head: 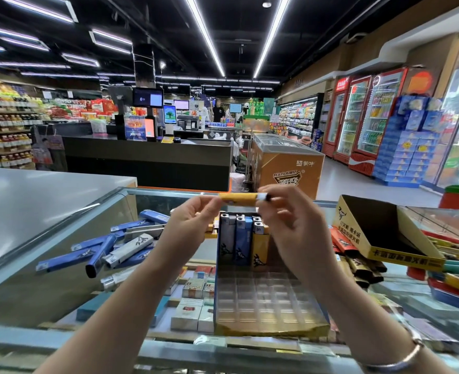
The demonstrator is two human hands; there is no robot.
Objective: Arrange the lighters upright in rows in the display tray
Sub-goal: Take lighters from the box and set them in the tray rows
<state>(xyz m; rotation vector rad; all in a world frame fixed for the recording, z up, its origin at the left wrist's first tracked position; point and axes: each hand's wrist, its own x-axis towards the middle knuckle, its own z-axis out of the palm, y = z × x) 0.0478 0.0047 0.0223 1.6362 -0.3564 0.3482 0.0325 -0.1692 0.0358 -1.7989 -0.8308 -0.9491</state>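
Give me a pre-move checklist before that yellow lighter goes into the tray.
1. Grip: left hand and right hand pinch the yellow lighter at its ends: ok.
2. Lighter upright: it lies horizontal: not ok.
3. Free slots in the display tray: front cells are bare: ok.
4. Standing lighters at the tray's back are upright: ok.
5. Next free back-row slot: hidden by the right hand: cannot tell.

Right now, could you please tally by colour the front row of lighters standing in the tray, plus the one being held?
White lighter: 1
Blue lighter: 1
Standing yellow lighter: 1
Held yellow lighter, pinched by left hand and right hand: 1
Total: 4
Those behind are too hidden to count.
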